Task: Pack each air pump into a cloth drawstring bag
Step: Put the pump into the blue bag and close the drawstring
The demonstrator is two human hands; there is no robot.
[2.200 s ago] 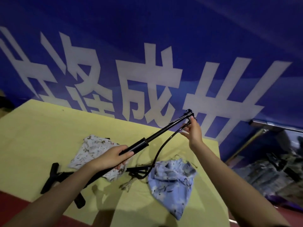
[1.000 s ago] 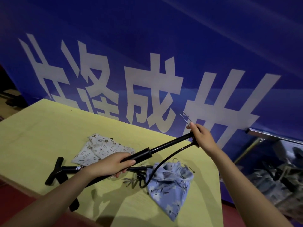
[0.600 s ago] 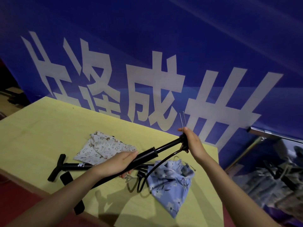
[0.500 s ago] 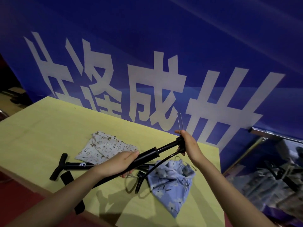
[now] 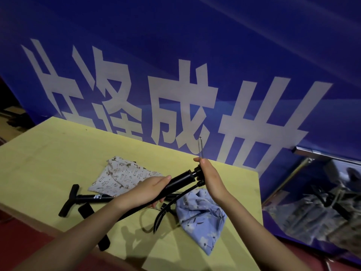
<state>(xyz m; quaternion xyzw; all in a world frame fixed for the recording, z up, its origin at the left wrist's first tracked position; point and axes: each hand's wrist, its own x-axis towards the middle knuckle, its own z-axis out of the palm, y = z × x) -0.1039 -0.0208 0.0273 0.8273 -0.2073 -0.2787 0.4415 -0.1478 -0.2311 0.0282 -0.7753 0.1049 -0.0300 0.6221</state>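
A black air pump (image 5: 180, 179) is held above the yellow table (image 5: 48, 153), its rod pushed into the barrel. My left hand (image 5: 148, 192) grips the barrel. My right hand (image 5: 209, 177) holds the pump's far end, where a thin wire foot loop (image 5: 200, 146) sticks up and a black hose (image 5: 166, 209) hangs down. A second black pump (image 5: 86, 198) with a T-handle lies on the table. A beige printed cloth bag (image 5: 121, 175) lies behind it, and a blue floral cloth bag (image 5: 201, 214) lies under my right wrist.
A blue banner with large white characters (image 5: 175, 94) stands right behind the table. The table's right edge (image 5: 259, 202) drops off to cluttered dark gear (image 5: 322, 212) on the floor. A red floor strip runs below the near edge.
The pump's rod has slid into the barrel, bringing my right hand in close to my left. The wire foot loop has swung upright, and the hose now droops lower.
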